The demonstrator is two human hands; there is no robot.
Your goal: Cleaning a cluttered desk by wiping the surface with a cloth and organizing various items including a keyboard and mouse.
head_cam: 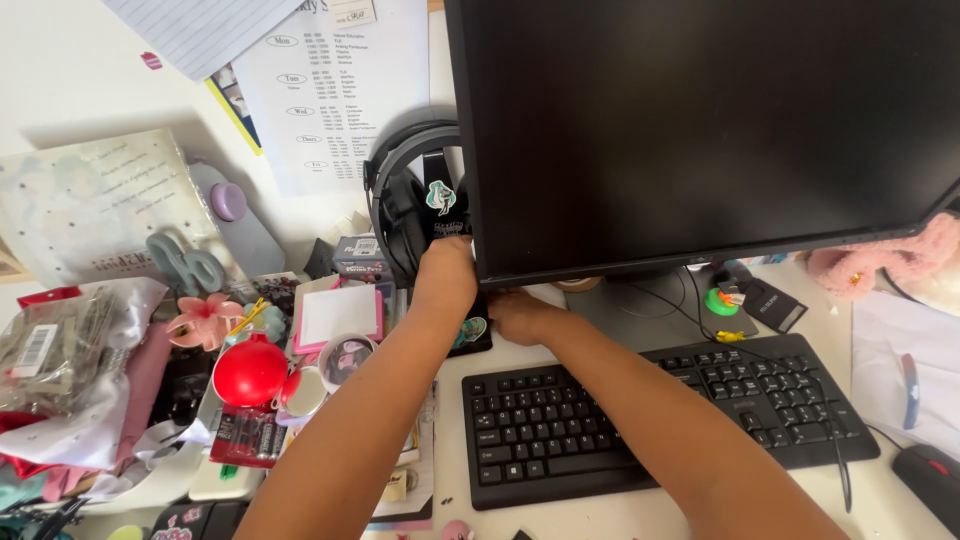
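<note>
Both my arms reach forward to the lower left corner of a large black monitor (700, 130) with a dark screen. My left hand (447, 268) is at the monitor's left edge, next to black headphones (405, 200) on a stand, and its fingers go behind the screen out of sight. Just under the monitor's bottom edge lies my right hand (520, 315), its fingertips hidden beneath the screen. A black keyboard (650, 420) sits on the white desk below my right forearm.
Clutter fills the desk's left side: a red ball (250, 372), a pink notepad (338, 315), a pack of batteries (245, 437), a pink flower clip (205, 317), bags and cloth. Papers (335, 90) hang on the wall. A black mouse (930, 472) lies at right, a pink plush (880, 260) behind it.
</note>
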